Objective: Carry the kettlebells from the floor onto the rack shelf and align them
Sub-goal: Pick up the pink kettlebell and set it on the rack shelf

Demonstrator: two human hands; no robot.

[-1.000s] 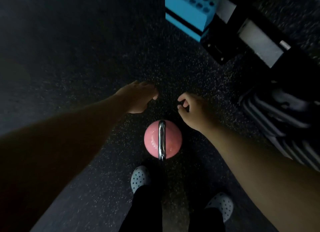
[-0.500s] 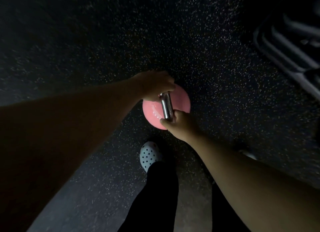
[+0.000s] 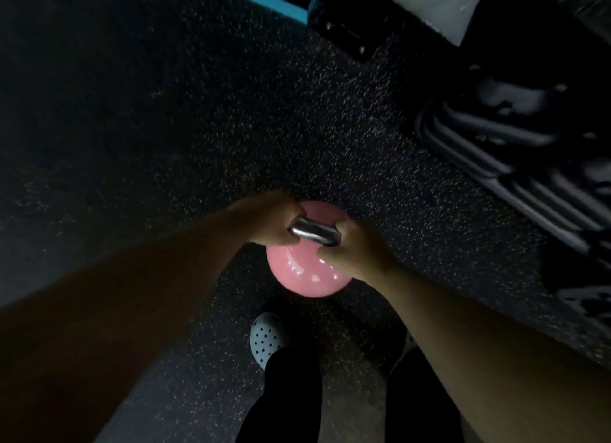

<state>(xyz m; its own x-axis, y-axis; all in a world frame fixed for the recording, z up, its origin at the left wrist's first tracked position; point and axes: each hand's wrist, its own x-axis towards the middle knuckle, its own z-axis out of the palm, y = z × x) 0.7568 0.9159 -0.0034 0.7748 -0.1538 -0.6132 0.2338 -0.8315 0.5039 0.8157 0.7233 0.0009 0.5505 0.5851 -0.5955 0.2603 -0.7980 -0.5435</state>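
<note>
Pink kettlebell [image 3: 305, 277] gripped beneath both hands [image 3: 264, 222].

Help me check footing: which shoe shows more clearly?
The left shoe, pale with dark holes below the pink kettlebell; the right shoe is mostly hidden.

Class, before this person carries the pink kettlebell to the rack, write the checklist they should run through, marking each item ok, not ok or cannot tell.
1. Left hand closed on the metal handle: ok.
2. Right hand closed on the handle's other end: ok.
3. Pink kettlebell clear of the floor: cannot tell from straight above.
4. Feet out from under the bell: the left shoe sits close beside it, not beneath; ok.
5. Floor ahead toward the dark rack base free of obstacles: ok.
6. Free space on the rack shelf: cannot tell, shelf not in view.
</note>
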